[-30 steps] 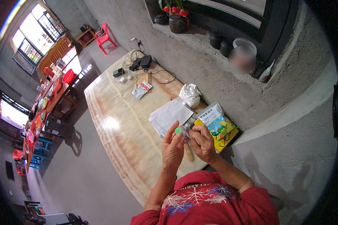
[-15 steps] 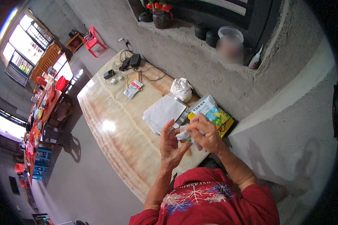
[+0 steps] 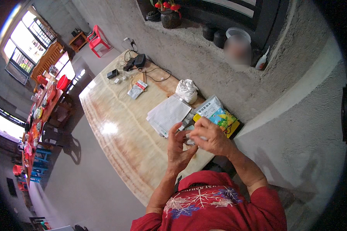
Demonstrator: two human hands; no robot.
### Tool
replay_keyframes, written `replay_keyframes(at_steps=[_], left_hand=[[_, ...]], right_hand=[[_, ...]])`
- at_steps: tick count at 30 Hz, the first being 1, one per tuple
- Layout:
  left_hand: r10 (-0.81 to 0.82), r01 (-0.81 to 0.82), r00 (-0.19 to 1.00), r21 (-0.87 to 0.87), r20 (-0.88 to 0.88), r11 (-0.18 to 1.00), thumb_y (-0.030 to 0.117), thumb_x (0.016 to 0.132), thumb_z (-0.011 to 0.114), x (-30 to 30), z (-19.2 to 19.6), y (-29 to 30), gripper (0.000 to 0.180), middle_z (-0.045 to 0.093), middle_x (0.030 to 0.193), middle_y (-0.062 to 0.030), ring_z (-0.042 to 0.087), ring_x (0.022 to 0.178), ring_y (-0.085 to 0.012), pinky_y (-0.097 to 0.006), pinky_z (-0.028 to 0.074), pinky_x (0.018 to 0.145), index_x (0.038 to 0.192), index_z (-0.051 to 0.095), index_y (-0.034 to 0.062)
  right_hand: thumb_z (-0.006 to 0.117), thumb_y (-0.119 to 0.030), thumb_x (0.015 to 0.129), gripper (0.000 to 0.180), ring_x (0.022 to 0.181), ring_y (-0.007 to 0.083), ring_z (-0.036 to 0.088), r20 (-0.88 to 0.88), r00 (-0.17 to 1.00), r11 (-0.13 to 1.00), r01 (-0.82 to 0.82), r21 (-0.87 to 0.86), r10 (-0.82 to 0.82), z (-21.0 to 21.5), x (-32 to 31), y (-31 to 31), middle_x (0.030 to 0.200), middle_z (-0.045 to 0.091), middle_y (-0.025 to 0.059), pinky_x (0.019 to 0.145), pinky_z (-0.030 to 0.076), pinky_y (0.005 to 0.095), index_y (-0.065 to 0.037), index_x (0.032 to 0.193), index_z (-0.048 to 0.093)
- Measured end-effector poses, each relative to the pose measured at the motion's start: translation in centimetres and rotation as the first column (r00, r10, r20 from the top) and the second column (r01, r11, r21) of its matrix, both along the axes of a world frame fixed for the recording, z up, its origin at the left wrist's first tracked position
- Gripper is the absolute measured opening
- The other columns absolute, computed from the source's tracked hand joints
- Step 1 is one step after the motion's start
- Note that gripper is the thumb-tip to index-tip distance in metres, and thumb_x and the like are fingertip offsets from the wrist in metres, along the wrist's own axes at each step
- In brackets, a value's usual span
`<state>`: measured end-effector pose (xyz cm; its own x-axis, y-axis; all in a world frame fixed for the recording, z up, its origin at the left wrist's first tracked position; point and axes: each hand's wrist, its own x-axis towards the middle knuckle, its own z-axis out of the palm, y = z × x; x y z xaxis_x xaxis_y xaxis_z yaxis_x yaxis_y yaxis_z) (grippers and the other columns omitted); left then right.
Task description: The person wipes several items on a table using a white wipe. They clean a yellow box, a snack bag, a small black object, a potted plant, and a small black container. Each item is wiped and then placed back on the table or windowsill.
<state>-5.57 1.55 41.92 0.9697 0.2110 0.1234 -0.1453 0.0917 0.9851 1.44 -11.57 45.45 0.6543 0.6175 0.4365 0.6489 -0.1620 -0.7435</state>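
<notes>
My left hand (image 3: pixel 176 152) and my right hand (image 3: pixel 213 139) meet over the near end of the pale marble-patterned table. A small whitish, crumpled-looking thing (image 3: pixel 189 141) sits between them, mostly covered by fingers; its kind cannot be made out. Around its left side curve my left thumb and fingers. The right fingers are pinched together at its other side, slightly blurred. Just beyond the hands lie a stack of white papers (image 3: pixel 168 114) and a yellow, blue and green printed package (image 3: pixel 219 115) with a clear top.
A knotted white bag (image 3: pixel 186 91) rests beside the wall. Farther along the table (image 3: pixel 115 150) are a small white-and-red packet (image 3: pixel 137 90), a black adapter (image 3: pixel 139 61) and cables. On the window ledge stand a clear tub (image 3: pixel 238 34) and a white squeeze bottle (image 3: pixel 261 61).
The whitish thing shows less between my hands, and the green bit on it has gone from sight. My right fingers have drawn closer together. The view has shifted slightly.
</notes>
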Motion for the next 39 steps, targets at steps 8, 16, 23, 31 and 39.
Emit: replay_keyframes(at_steps=[8, 16, 23, 31, 39], left_hand=[[-0.018, 0.052, 0.996, -0.425, 0.084, 0.904, -0.010, 0.072, 0.064, 0.4, -0.5, 0.0, 0.066, 0.060, 0.104, -0.0122, 0.058, 0.093, -0.0183, -0.027, 0.049, 0.076, 0.129, 0.035, 0.0046], [-0.020, -0.017, 0.999, -0.910, -0.028, 0.414, 0.006, 0.084, 0.058, 0.9, -2.4, 1.2, 0.037, 0.058, 0.110, -0.0112, 0.058, 0.096, -0.0199, -0.027, 0.050, 0.075, 0.120, 0.049, 0.0030], [-0.069, -0.013, 0.997, -0.914, -0.045, 0.406, 0.015, 0.084, 0.061, 1.3, -2.0, 1.2, 0.043, 0.057, 0.114, -0.0098, 0.056, 0.100, -0.0170, -0.028, 0.048, 0.079, 0.123, 0.045, 0.0052], [-0.191, 0.089, 0.981, -0.935, 0.024, 0.342, 0.024, 0.090, 0.052, 1.6, -3.0, 0.9, 0.040, 0.054, 0.117, -0.0116, 0.052, 0.107, -0.0220, -0.036, 0.042, 0.094, 0.124, 0.044, 0.0064], [-0.124, 0.049, 0.992, -0.826, -0.026, 0.561, 0.012, 0.088, 0.052, 1.3, -1.7, 1.3, 0.041, 0.056, 0.114, -0.0134, 0.056, 0.101, -0.0239, -0.036, 0.048, 0.084, 0.126, 0.042, 0.0021]], right_hand=[[0.056, -0.010, 0.083, 0.013, 0.081, 0.0195, 0.055, -0.314, 0.937, 0.941, 0.236, 0.244, -0.153, -1.2, 1.5, 0.2, 0.086, 0.053, 0.0074, 0.073, 0.045, 0.0321, -0.002, 0.093, 0.060], [0.056, -0.007, 0.079, 0.037, 0.084, 0.0269, 0.053, 0.218, 0.937, 0.960, 0.278, 0.014, -0.274, -3.1, -3.3, 2.3, 0.094, 0.049, 0.0129, 0.066, 0.046, 0.0330, -0.006, 0.116, 0.056], [0.061, 0.000, 0.071, 0.038, 0.078, 0.0255, 0.055, 0.196, 0.973, 0.991, 0.112, 0.073, -0.124, -2.1, -3.7, 0.9, 0.092, 0.051, 0.0113, 0.067, 0.048, 0.0336, -0.007, 0.108, 0.060], [0.064, -0.001, 0.070, 0.039, 0.084, 0.0269, 0.056, 0.361, 0.883, 0.953, 0.294, 0.072, -0.300, -1.9, -2.1, 2.5, 0.096, 0.051, 0.0112, 0.070, 0.048, 0.0333, -0.007, 0.108, 0.062], [0.058, -0.001, 0.073, 0.033, 0.081, 0.0258, 0.054, 0.157, 0.965, 0.976, 0.195, 0.099, -0.209, -1.1, -2.6, -0.1, 0.093, 0.051, 0.0109, 0.070, 0.047, 0.0337, -0.007, 0.105, 0.062]])
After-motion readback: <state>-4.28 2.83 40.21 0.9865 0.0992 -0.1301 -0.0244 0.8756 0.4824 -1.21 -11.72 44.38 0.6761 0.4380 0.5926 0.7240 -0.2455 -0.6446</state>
